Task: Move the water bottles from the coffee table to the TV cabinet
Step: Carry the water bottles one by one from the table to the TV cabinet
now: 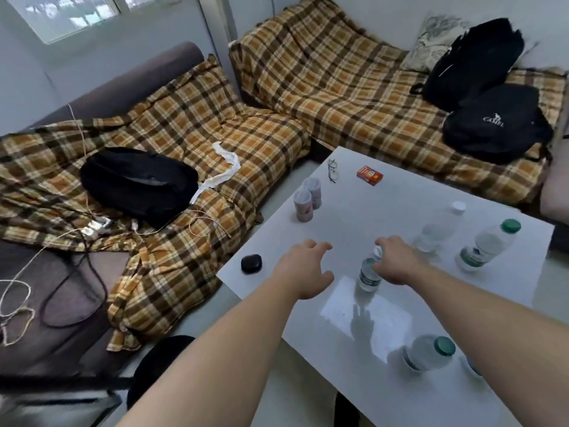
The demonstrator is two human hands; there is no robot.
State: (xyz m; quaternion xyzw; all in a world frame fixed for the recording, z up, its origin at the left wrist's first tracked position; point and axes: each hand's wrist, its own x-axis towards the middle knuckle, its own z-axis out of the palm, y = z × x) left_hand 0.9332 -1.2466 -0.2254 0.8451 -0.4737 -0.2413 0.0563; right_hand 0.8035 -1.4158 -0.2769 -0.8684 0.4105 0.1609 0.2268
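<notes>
The glossy white tabletop carries glasses at its far corner, with a red box just beside them. Two lidded cups stand side by side near the left edge. A black case lies at the near left corner. Four bottles stand upright. A white-capped bottle and a green-capped bottle are toward the right. A small bottle is mid-table, its top gripped by the right hand. A near bottle is by the front.
</notes>
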